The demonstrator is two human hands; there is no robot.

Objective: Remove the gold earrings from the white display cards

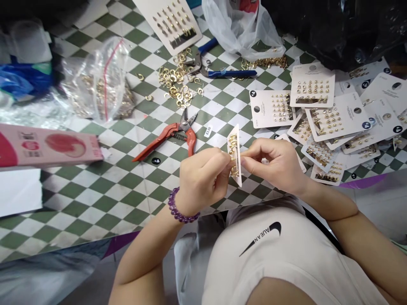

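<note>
An earring card (238, 165) with gold hoops on its left face stands nearly edge-on between my two hands, above the near edge of the checkered table (127, 228). My left hand (205, 178), with a purple bead bracelet (182, 207) at the wrist, pinches at the hoops on the card's front. From the right, my right hand (273, 163) has thumb and forefinger pinched at the back of the card; whatever small part lies between those fingertips is too small to tell. Red-handled cutters (165, 137) lie open just left of the card, beside a small price label (208, 131).
Loose gold hoops (173, 80) and blue-handled pliers (229, 73) lie farther back. Many earring cards (337, 116) overlap at the right. At the left are a zip bag of metal pieces (101, 89) and a pink box (51, 147). A plastic bag (244, 31) sits at the back.
</note>
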